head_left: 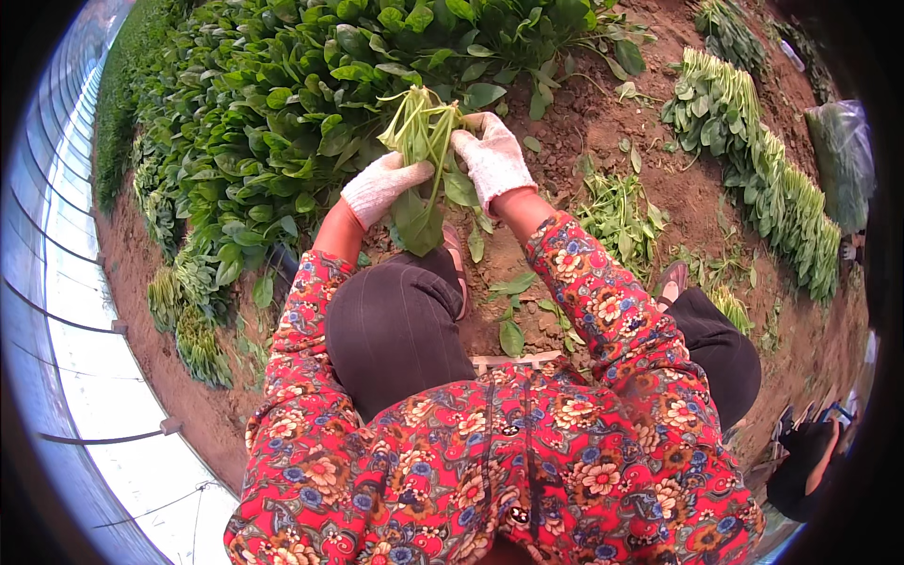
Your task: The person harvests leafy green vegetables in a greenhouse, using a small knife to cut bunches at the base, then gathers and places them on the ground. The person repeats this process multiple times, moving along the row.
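A small bunch of leafy greens like spinach hangs between my hands, its pale stems pointing up and its broad leaves down. My left hand, in a white knit glove, is closed round the bunch with the thumb across the stems. At the upper right of the bunch, my right hand, gloved in the same way, pinches a stem end. Its fingertips are partly hidden. Between my legs, loose leaves lie on the soil, and trimmed leaves form a heap to the right of my right forearm.
Uncut green plants grow densely ahead and to the left. Bundled greens line the soil at right, near a clear plastic bag. More bundles lie at left by the greenhouse's plastic wall. Another person is at far right.
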Demonstrator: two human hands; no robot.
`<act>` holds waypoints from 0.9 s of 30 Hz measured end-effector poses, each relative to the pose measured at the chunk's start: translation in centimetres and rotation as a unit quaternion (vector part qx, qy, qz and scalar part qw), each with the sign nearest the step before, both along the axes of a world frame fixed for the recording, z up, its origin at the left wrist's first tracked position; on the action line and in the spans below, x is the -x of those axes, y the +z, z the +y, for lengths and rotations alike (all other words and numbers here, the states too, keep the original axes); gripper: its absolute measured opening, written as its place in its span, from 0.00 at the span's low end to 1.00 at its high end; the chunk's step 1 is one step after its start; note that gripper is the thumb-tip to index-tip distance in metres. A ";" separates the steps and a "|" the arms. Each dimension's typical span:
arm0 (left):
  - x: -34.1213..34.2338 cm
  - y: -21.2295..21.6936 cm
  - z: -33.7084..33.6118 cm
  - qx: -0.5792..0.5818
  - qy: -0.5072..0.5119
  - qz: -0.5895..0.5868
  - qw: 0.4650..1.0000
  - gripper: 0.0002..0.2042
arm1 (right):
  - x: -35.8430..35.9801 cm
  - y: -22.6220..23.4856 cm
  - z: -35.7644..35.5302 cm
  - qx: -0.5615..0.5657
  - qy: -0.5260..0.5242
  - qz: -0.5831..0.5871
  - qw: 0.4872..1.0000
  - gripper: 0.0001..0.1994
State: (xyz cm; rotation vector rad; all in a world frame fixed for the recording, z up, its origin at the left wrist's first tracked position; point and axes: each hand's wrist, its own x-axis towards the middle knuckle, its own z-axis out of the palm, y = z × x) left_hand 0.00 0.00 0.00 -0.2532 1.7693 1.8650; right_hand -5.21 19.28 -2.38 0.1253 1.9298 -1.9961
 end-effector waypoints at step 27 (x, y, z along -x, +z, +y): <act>-1.2 16.5 8.8 0.281 -0.100 0.288 0.910 0.17 | -4.2 19.4 17.9 -0.210 -0.056 0.334 0.917 0.11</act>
